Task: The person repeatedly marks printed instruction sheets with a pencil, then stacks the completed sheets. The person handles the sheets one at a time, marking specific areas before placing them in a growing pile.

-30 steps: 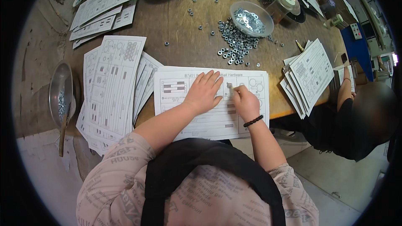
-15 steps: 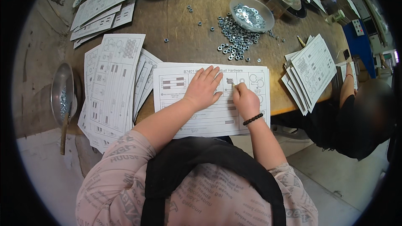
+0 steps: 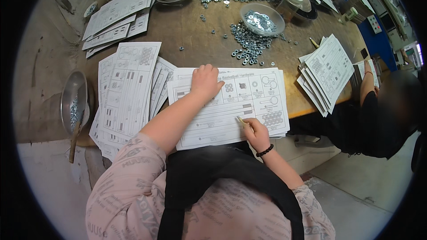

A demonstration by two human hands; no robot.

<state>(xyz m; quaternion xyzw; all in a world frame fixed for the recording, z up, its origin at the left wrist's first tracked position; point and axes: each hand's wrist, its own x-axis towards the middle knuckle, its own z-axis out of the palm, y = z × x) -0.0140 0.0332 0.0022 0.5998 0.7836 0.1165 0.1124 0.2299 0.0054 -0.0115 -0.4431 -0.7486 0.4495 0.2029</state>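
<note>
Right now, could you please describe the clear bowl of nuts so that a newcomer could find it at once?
Start from the wooden worktable. Beyond the printed sheet under the left hand, past the loose pile of nuts, stands the clear bowl. Unlike the metal bowl at the left edge, it is see-through.

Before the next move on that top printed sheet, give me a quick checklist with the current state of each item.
1. Left hand flat on the top white printed sheet, pinning it: ok.
2. Right hand at the sheet's lower edge, its fingers pinching a small pale stick-like object: ok; what the object is: cannot tell.
3. Sheet squared on the paper stack under it: ok, edges roughly aligned.
4. Loose pile of silver metal nuts clear of the sheet: ok, lying apart beyond its far edge.
5. Clear plastic bowl of nuts upright: ok.
6. Neighbouring person's forearm away from the sheet: ok, far to the right.
</note>
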